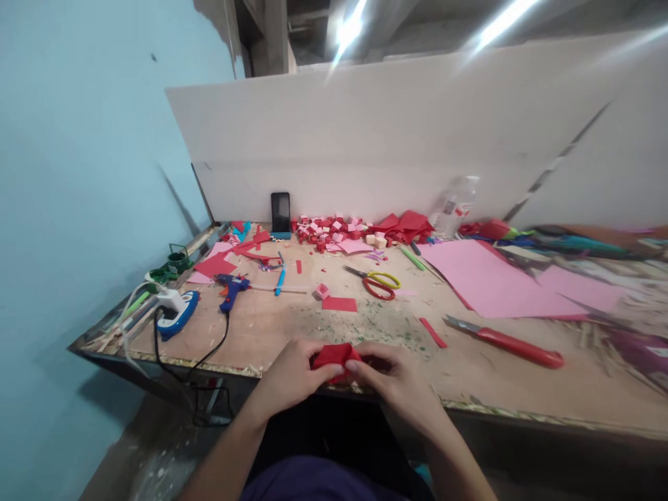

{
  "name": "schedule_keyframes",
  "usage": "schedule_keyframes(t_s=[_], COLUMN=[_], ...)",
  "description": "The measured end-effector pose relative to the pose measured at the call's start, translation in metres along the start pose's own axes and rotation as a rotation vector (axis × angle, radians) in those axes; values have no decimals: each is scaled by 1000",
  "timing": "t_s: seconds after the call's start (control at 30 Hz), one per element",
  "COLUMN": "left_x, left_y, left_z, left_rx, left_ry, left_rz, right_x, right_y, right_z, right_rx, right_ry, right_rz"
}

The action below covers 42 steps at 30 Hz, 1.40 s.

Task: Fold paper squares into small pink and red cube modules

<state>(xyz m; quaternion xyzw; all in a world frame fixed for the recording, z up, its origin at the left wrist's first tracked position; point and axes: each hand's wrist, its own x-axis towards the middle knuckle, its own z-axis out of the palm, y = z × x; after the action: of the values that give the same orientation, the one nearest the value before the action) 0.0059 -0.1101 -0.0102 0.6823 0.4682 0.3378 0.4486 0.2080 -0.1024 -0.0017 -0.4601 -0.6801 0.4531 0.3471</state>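
At the near edge of the wooden table (292, 327) both my hands pinch one folded piece of red paper (335, 356). My left hand (292, 379) grips its left side with thumb and fingers closed. My right hand (399, 383) grips its right side, fingers curled round it. Part of the paper is hidden under my fingers. A small red rectangle (339, 304) and a red strip (433, 332) lie flat on the table just beyond my hands.
Scissors (378, 283), a red-handled utility knife (509, 342), a blue glue gun (231, 289) with its cord, a power strip (175, 313), pink sheets (495, 282), a phone (280, 214), a plastic bottle (454, 205) and several red and pink scraps (334, 233) lie about. A white board stands behind.
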Motion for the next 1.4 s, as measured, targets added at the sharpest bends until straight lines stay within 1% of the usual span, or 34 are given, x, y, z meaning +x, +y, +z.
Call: schedule_keyframes(t_s=[0.13,0.37,0.57,0.7,0.9,1.23,1.4], left_x=[0,0,-1,-1,0,-2,-2], left_y=[-1,1,3,2,-1,3,3], left_z=[1,1,1,2,2,0,-1], left_rx=[8,12,32,17,45,104,98], left_ry=[4,16,27,12,38,25,19], left_rz=[-26,7,-12,-9,-9,24,37], right_x=[0,-1,1,0,1,3,3], right_y=[-3,-3,-4,-2,0,-1,0], right_z=[0,0,0,-1,-1,0,0], right_rx=[-10,-21,-13,-3,-32,-29,-42], right_ry=[14,21,16,23,18,25,35], right_rz=[-2,3,19,23,23,14,-11])
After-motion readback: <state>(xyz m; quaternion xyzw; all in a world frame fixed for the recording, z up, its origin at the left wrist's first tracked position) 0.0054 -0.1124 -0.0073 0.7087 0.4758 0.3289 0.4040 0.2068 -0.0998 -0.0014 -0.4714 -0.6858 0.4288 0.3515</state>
